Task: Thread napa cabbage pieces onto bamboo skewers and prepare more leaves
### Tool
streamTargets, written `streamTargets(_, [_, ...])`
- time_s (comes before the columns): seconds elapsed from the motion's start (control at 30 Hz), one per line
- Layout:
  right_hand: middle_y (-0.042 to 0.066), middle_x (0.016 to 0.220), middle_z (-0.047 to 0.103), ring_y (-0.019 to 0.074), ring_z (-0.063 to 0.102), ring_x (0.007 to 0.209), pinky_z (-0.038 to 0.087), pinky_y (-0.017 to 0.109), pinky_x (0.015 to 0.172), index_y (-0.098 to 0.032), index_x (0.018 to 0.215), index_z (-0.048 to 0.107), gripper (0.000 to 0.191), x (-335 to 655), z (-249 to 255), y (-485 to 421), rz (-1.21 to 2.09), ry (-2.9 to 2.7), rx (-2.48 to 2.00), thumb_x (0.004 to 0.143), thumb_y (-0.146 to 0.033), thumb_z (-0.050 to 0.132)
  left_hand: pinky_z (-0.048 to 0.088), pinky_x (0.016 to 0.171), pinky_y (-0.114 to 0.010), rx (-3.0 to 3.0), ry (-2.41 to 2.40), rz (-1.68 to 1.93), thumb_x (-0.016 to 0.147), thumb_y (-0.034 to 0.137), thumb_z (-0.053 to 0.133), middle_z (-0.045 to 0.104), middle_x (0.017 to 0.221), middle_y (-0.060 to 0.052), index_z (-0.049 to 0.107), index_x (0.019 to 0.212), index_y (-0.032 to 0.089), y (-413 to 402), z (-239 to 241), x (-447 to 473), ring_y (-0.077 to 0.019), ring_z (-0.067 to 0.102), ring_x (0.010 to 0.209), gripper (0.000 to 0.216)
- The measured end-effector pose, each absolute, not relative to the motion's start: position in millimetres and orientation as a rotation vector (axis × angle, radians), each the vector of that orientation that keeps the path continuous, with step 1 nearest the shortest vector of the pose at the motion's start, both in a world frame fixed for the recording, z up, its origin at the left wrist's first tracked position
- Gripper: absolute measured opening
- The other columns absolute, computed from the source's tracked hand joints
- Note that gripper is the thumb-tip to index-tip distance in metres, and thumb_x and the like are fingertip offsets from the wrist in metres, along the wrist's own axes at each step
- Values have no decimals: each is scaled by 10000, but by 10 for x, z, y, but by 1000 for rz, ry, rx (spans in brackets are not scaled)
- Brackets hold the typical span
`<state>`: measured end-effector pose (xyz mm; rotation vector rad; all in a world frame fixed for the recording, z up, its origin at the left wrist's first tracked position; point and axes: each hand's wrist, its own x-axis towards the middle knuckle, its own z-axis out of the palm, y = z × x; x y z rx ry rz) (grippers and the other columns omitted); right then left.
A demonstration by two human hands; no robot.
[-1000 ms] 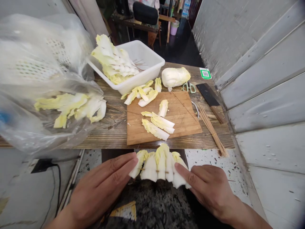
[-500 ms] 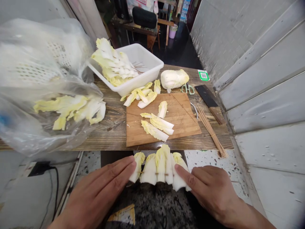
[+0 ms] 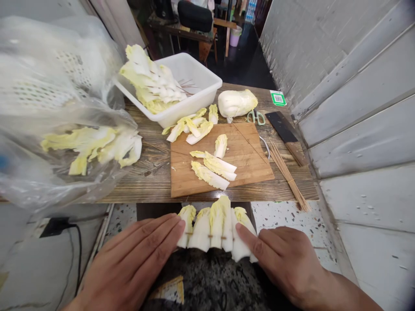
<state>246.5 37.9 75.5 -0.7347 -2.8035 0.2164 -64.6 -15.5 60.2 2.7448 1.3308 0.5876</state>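
Observation:
Between my hands, in front of the table edge, hangs a row of napa cabbage pieces (image 3: 215,231) threaded side by side on a thin wooden skewer (image 3: 210,236). My left hand (image 3: 139,255) grips the left end, fingers pressed together over the outermost piece; its thumb is hidden. At the right end my right hand (image 3: 285,255) is closed on the last pieces, its index finger lying along their front. Loose cabbage strips (image 3: 212,168) rest on the wooden cutting board (image 3: 249,168) just beyond, with more cabbage pieces (image 3: 191,125) along its back edge.
A white plastic bin (image 3: 197,103) holds skewered cabbage (image 3: 152,82). Behind the board lie a cabbage head (image 3: 236,103) and scissors (image 3: 256,117). A cleaver (image 3: 285,134) and a bundle of skewers (image 3: 290,177) lie at right. A plastic bag (image 3: 26,181) with cabbage leaves (image 3: 94,147) stands left.
Both hands keep their grip on the skewered cabbage, which has shifted very slightly left. The view has tilted a little, moving the table things slightly upward.

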Motion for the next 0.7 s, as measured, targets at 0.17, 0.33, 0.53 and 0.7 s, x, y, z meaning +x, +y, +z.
streamTargets(0.17, [-10, 628, 505, 146, 417, 504, 269, 314, 473, -23, 1303, 478, 375, 2460, 762, 368, 195, -2805, -727, 965, -106, 337, 229, 1160, -260, 2859, 1283, 533, 919, 115, 373, 689, 1222, -58, 235, 1499, 125, -135, 598, -634, -143, 556, 1225, 596])
streamTargets(0.33, [-11, 634, 508, 146, 420, 501, 274, 316, 473, -33, 1300, 480, 371, 2479, 757, 388, 235, -2824, -714, 971, -120, 332, 317, 1129, -277, 2756, 1380, 601, 942, 88, 301, 702, 1198, -34, 235, 1509, 182, -213, 547, -521, -146, 589, 1182, 578])
streamTargets(0.53, [-8, 638, 517, 150, 425, 496, 280, 318, 470, -32, 1296, 482, 373, 2463, 758, 397, 234, -2837, -709, 967, -113, 323, 361, 1097, -253, 2798, 1355, 628, 919, 61, 307, 721, 1145, -38, 310, 1477, 168, -155, 515, -508, -135, 616, 1131, 568])
streamTargets(0.7, [-8, 619, 509, 149, 423, 496, 272, 320, 475, -31, 1301, 477, 378, 2452, 764, 369, 183, -2824, -735, 971, -108, 310, 345, 1100, -260, 2734, 1426, 637, 953, 198, 385, 678, 1227, -42, 502, 1358, 195, -170, 515, -575, -173, 591, 1163, 422])
